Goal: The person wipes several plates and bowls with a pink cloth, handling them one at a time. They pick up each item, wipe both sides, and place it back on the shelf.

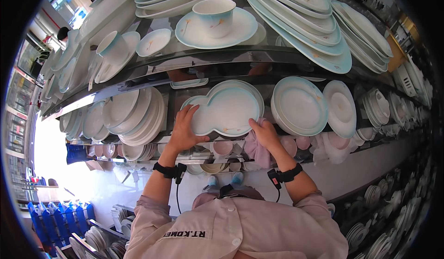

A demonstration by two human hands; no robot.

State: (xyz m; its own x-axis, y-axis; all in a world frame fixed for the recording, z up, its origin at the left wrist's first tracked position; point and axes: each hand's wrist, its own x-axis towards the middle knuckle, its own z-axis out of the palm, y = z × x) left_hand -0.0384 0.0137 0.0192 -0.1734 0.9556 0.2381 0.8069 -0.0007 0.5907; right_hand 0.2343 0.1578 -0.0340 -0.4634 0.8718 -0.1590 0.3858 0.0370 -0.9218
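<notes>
A double-lobed white plate with a pale blue rim (pixel 227 111) lies on the shelf in front of me, on top of a rounder plate. My left hand (pixel 185 129) is at its left end, fingers spread over the small lobe and thumb along the near edge. At the lower right rim is my right hand (pixel 263 134), its fingers closed on a pink cloth (pixel 257 149) that hangs over the shelf's front edge. The right thumb rests by the plate's rim. Whether the left fingers press on the plate or grip it is hard to tell.
Stacked round plates (pixel 133 113) stand to the left, and stacked bowls (pixel 300 106) to the right. The upper shelf holds a cup (pixel 214 18) on a saucer and stacked oval plates (pixel 312 33). Pink bowls (pixel 223 148) sit on a lower shelf.
</notes>
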